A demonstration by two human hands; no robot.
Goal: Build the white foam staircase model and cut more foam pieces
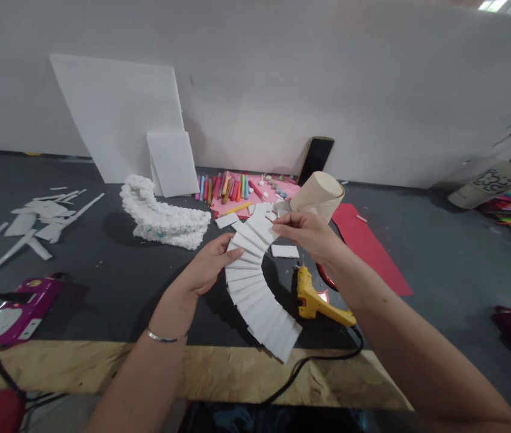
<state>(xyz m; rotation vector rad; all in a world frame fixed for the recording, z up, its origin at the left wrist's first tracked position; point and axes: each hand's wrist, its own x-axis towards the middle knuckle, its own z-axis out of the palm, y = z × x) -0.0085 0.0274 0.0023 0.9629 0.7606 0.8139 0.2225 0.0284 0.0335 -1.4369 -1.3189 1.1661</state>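
Note:
A curved strip of overlapping white foam-board pieces (255, 294) is held up over the front of the table. My left hand (210, 261) grips its left edge, thumb on top. At its upper end, my right hand (307, 231) pinches one of the pieces between thumb and fingers. Just below my right hand lies a loose white rectangle (284, 251). A yellow hot glue gun (312, 294) rests beside the strip, its cord running over the table's edge. Left of the strip sits a curved white form with a bumpy surface (165, 213).
White scraps (47, 213) and a purple device (18, 310) lie at left. White boards (124, 114) lean on the wall. Behind my hands are crayons (226, 187), a phone (316, 157) and a cream roll (321, 192). Red paper (372, 252) lies at right.

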